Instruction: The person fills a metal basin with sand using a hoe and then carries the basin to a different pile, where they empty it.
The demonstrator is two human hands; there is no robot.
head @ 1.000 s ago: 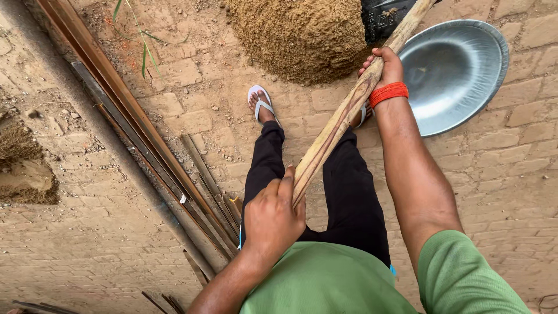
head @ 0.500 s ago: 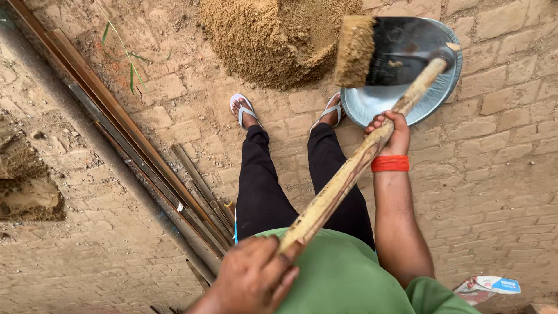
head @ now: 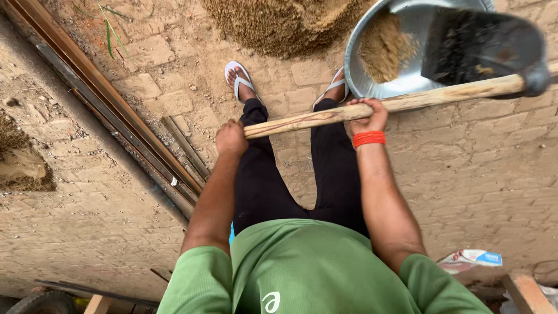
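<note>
Gripped tight by left hand [head: 231, 138] and right hand [head: 366, 115], rough wooden shovel handle [head: 378, 106] is held; grainy sand [head: 383, 49] is heaped in round metal basin [head: 356, 43] at one o'clock.

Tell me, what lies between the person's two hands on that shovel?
Only bare wooden handle runs between the left hand and right hand, seen from the head camera.

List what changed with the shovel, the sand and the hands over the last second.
The shovel swung from the sand pile to over the metal basin and tipped; sand that rode on the blade half a second ago now lies in the basin. The wooden handle turned nearly level. Unchanged: left hand grips the handle's end, right hand farther along; both feet stayed planted.
</note>
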